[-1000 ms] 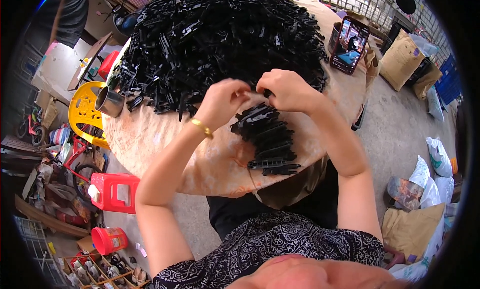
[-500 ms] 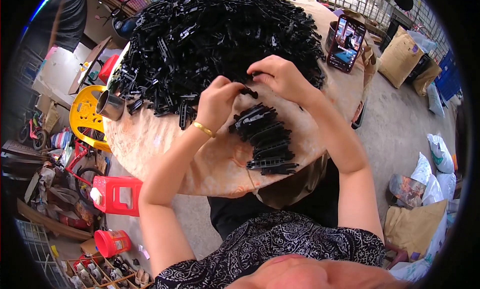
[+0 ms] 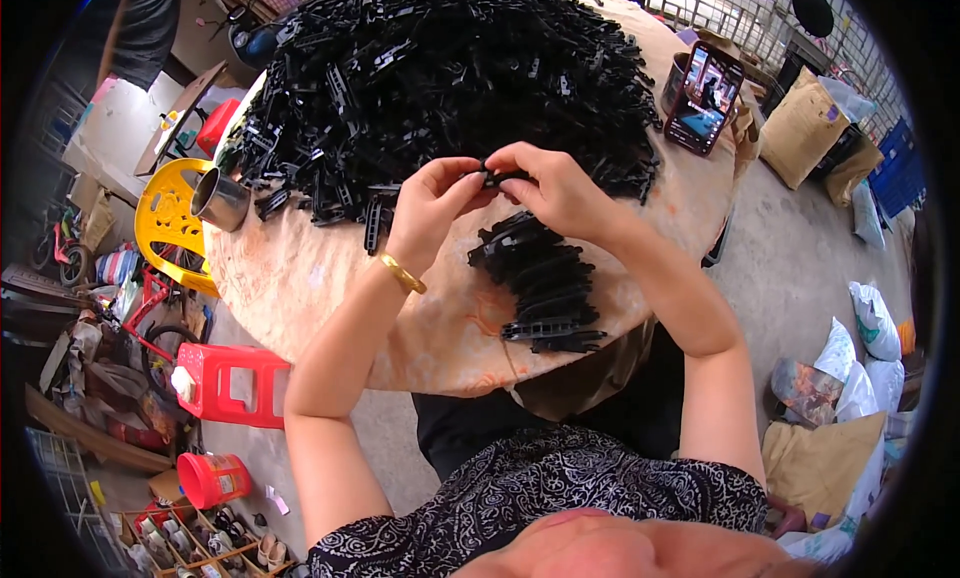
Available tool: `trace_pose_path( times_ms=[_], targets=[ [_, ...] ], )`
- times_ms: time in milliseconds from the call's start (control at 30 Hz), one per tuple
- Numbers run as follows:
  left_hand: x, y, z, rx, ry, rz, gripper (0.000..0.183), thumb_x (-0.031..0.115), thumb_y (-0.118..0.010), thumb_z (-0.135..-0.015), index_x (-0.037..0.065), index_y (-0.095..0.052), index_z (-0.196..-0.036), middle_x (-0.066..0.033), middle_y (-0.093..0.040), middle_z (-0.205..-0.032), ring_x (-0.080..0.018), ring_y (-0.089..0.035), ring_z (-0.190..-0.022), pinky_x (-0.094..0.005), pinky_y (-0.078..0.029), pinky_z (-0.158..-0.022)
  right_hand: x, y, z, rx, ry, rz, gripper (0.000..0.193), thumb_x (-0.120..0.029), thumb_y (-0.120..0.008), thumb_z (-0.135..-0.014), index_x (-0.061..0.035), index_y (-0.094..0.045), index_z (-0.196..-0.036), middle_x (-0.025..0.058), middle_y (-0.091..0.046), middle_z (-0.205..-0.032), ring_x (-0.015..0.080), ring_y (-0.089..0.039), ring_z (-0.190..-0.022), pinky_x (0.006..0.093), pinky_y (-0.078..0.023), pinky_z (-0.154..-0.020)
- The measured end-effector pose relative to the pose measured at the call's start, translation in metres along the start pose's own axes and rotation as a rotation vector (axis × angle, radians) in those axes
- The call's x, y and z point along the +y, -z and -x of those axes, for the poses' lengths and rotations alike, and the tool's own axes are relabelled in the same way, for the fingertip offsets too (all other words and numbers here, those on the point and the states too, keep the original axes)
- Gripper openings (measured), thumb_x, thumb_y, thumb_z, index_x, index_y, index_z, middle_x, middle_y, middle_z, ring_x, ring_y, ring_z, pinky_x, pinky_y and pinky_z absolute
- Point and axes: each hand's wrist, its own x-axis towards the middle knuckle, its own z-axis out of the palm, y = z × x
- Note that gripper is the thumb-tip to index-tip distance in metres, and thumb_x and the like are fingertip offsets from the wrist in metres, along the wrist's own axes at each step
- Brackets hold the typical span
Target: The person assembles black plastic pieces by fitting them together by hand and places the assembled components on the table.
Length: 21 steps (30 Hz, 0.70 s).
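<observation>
Between my hands is a small black plastic part (image 3: 490, 176), mostly covered by the fingers. My left hand (image 3: 432, 200), with a gold bangle at its wrist, pinches one end. My right hand (image 3: 556, 190) pinches the other end, the fingertips of both nearly meeting. Just beyond them rises a large heap of black plastic pieces (image 3: 440, 78), long and slotted. Nearer to me, below the right hand, a stacked row of the same pieces (image 3: 545, 288) lies on the patterned tablecloth (image 3: 300, 298).
A phone (image 3: 705, 100) leans against a dark cup at the table's right. On the left edge stands a metal cup (image 3: 220, 200), by a yellow chair (image 3: 165, 213). A red stool (image 3: 232, 383) and red bucket (image 3: 213, 480) are on the floor; sacks (image 3: 800, 128) stand at right.
My hands have come together; the right has moved left and slightly nearer to me. Both now meet at the black piece, where before they were apart.
</observation>
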Motion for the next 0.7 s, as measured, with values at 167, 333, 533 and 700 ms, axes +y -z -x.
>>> trace_pose_path(
  times_ms=[167, 333, 533, 700],
  targets=[
    [-0.002, 0.007, 0.001, -0.011, -0.073, -0.130, 0.031, 0.004, -0.062, -0.086, -0.006, -0.054, -0.114, -0.0104, -0.064, -0.100, -0.0149, -0.064, -0.089, -0.0248, -0.053, -0.079, 0.002, 0.008, -0.002, -0.055, -0.011, 0.067, 0.017, -0.007, -0.068, -0.078, 0.0003, -0.063, -0.092, 0.0139, -0.066, -0.085, 0.0250, -0.065, -0.080, 0.0303, -0.051, -0.069],
    [0.000, 0.005, 0.003, 0.016, -0.155, -0.309, 0.034, 0.005, -0.069, -0.082, -0.005, -0.059, -0.113, -0.0077, -0.066, -0.099, -0.0101, -0.062, -0.084, -0.0220, -0.052, -0.075, 0.000, 0.005, 0.000, -0.015, 0.165, 0.186, 0.018, -0.011, -0.069, -0.077, -0.0013, -0.065, -0.091, 0.0129, -0.066, -0.085, 0.0268, -0.064, -0.076, 0.0317, -0.051, -0.069],
    [0.001, 0.006, 0.005, 0.059, -0.260, -0.421, 0.030, 0.004, -0.071, -0.078, -0.001, -0.066, -0.107, -0.0044, -0.069, -0.089, -0.0051, -0.060, -0.077, -0.0202, -0.050, -0.068, 0.000, 0.003, -0.004, 0.130, 0.261, 0.355, 0.028, -0.016, -0.072, -0.074, -0.0005, -0.063, -0.096, 0.0136, -0.064, -0.087, 0.0275, -0.063, -0.078, 0.0328, -0.051, -0.069],
    [0.005, 0.001, 0.010, 0.084, -0.556, -0.853, 0.029, 0.001, -0.071, -0.072, 0.003, -0.068, -0.101, -0.0115, -0.069, -0.090, -0.0177, -0.066, -0.071, -0.0252, -0.051, -0.064, 0.006, 0.007, 0.000, -0.134, 0.035, 0.220, 0.031, -0.015, -0.074, -0.072, 0.0016, -0.062, -0.096, 0.0154, -0.063, -0.088, 0.0277, -0.063, -0.078, 0.0329, -0.051, -0.069]
  ],
)
